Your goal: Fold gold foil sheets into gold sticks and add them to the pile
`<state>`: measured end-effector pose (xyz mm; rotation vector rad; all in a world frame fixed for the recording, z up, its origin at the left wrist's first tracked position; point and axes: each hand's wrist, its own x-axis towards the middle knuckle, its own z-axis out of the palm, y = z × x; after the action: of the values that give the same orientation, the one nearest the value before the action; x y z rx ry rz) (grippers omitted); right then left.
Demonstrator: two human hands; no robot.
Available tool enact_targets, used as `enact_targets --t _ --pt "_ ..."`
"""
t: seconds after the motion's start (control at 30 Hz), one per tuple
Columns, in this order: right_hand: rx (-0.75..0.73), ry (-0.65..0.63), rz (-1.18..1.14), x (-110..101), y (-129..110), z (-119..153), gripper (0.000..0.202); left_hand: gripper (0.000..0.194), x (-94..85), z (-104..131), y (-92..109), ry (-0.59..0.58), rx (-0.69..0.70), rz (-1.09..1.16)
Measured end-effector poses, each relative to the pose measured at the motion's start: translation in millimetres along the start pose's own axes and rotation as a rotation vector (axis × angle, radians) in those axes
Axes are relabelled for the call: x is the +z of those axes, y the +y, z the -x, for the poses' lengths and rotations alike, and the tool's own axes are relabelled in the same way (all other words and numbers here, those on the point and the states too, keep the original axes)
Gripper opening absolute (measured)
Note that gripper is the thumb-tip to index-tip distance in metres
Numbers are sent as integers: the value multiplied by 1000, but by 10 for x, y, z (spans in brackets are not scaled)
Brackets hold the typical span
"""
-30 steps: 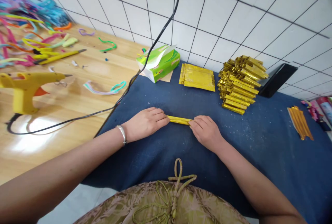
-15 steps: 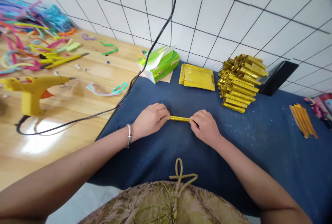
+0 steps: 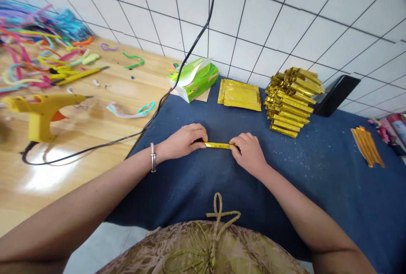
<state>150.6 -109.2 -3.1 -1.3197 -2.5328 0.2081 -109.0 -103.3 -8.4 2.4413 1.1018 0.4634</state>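
Observation:
A narrow folded strip of gold foil paper [image 3: 218,145] lies level between my two hands, just over the dark blue cloth [image 3: 203,185]. My left hand [image 3: 185,141] pinches its left end between thumb and fingers. At the other end, my right hand [image 3: 249,153] grips the strip with its fingertips. Only the middle of the strip shows; both ends are covered by my fingers. Beyond my hands sit a flat stack of gold paper [image 3: 240,95] and, right of it, a tall pile of folded gold strips [image 3: 290,105].
A green tissue box [image 3: 199,80] stands by the tiled wall, with a black phone [image 3: 338,95] leaning farther right. More gold strips [image 3: 368,146] lie at the right. On the wooden table are a yellow glue gun [image 3: 41,113], its black cord [image 3: 95,149] and colourful pipe cleaners [image 3: 38,54].
My left hand has shifted slightly left and its thumb and fingers have spread a little at the strip's end. The strip has turned slightly, showing a wider shiny face. My right hand stays nearly in place.

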Motion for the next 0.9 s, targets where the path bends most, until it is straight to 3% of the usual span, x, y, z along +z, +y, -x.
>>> enact_targets --t 0.13,0.43,0.57,0.73,0.9 --pt "-53 48 -36 23 57 79 13 13 69 65 58 67 29 -32" --pt "-194 85 -19 0 170 162 13 17 151 73 207 59 23 -268" --pt "-229 152 24 -110 188 242 18 26 200 -132 487 76 71 -347" --pt "-186 239 71 -315 300 455 21 22 333 -522 898 79 118 -382" --pt "-142 306 -17 -543 516 699 22 19 437 -800 1102 144 204 -342"
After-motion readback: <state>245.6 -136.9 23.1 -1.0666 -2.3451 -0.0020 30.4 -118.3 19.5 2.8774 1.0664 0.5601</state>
